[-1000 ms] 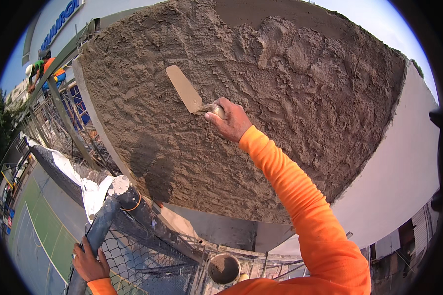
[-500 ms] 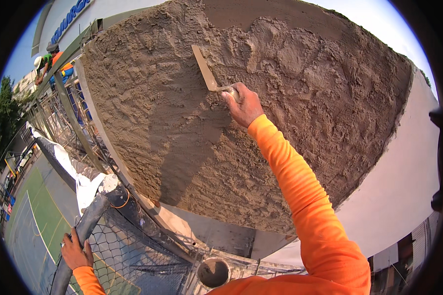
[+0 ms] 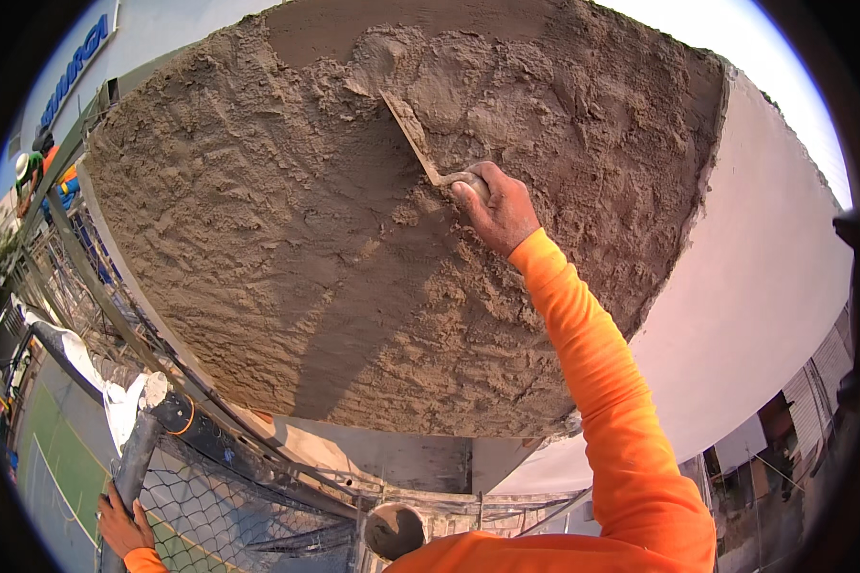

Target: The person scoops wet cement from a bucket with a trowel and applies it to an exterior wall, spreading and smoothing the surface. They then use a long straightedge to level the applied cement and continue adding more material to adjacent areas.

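My right hand (image 3: pixel 492 210) grips a trowel (image 3: pixel 411 134) by its handle, its narrow-looking blade against the wet grey-brown mortar (image 3: pixel 583 162). The mortar is rough and lumpy, with a smoother band along the top and a smeared area left of and below the blade. At the lower left, my left hand (image 3: pixel 124 525) holds a dark grey pipe (image 3: pixel 134 463) beside chain-link mesh (image 3: pixel 201 511). A bucket (image 3: pixel 395 525) with grey contents stands below, partly hidden by my orange-clad body.
Co-workers (image 3: pixel 43 181), one in a white helmet, are at scaffolding (image 3: pixel 76 248) on the left. White cloth (image 3: pixel 119 411) hangs over the pipe junction. A green court (image 3: pixel 53 449) lies far below. A smooth pale wall (image 3: pixel 755 248) borders the mortar on the right.
The trowel rose, its blade turning more edge-on, then moved rightward with my right hand. The view shifted, so the wall's edges and my left hand appear further left.
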Demonstrator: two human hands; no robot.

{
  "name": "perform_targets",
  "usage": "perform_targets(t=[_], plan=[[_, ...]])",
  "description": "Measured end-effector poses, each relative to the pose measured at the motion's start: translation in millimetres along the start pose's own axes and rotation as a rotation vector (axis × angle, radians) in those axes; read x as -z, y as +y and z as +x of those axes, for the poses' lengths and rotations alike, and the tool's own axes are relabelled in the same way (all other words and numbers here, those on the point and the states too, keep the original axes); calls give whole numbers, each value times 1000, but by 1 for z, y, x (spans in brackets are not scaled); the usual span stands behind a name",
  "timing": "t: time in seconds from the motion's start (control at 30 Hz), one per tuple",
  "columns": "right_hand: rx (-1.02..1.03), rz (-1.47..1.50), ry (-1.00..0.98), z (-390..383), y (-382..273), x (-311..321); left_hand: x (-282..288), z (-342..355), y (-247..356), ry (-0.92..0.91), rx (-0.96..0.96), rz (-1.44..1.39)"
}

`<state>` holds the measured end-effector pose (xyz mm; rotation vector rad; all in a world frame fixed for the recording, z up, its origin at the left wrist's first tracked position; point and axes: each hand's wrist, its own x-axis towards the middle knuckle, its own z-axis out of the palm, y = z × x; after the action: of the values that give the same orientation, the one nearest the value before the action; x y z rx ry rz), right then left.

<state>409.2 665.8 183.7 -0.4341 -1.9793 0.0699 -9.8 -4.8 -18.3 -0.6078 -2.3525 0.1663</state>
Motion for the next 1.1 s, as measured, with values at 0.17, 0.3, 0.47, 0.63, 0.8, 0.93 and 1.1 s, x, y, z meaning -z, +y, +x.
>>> perform_targets(t=[0.17,0.3,0.47,0.63,0.8,0.93,1.1], plan=[[-99,-31,-35,-20,27,68,-14,-2,-7,38,8,8],[-81,-153,-40,-34,40,118,-16,-1,-8,75,-4,-9],[5,-318,-18,-45,58,180,-16,2,-7,24,27,-63],[13,-692,3,-46,55,247,-27,3,-9,-6,104,31],[-18,-907,16,-48,-6,287,-39,4,-12,-15,137,-27],[127,-625,12,-55,-58,286,-42,4,-14,-32,162,-18],[79,221,-8,-54,-102,259,-35,5,-12,-57,178,-90]])
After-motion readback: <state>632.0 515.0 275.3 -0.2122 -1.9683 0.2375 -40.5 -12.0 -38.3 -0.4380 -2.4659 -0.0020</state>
